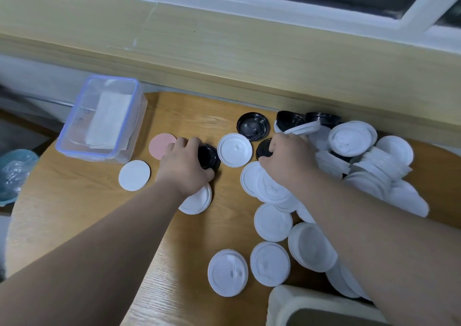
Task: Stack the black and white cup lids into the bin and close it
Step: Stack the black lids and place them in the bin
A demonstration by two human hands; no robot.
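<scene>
The left hand (185, 162) was curled over a black lid (210, 154) near the middle of the counter (87, 201), fingers and thumb closed round its rim. The right hand (290, 157) was bent down on a second black lid (264, 148), which it looked to pinch between thumb and fingertips. The clear bin (99, 118) stood open at the far left corner with a white sheet inside and none of the lids visible in it. Its own cover could not be picked out. The main risk seemed to lie at the right: the heap of white lids (361, 166) was loose and overlapping, and the right forearm lay just beside it, so a sideways sweep could send lids sliding toward the counter's right side. A tilted white lid (303, 127) by the right fingertips could be knocked as that hand lifted. The bin sat close to the rounded left edge, so a hard push when dropping lids in might nudge it off. A pink disc (161, 146) and a white disc (134, 175) lay between the left hand and the bin, directly under that path. The clearest room was the bare wood at near left; the far side was shut in by the wall ledge (224, 51).
</scene>
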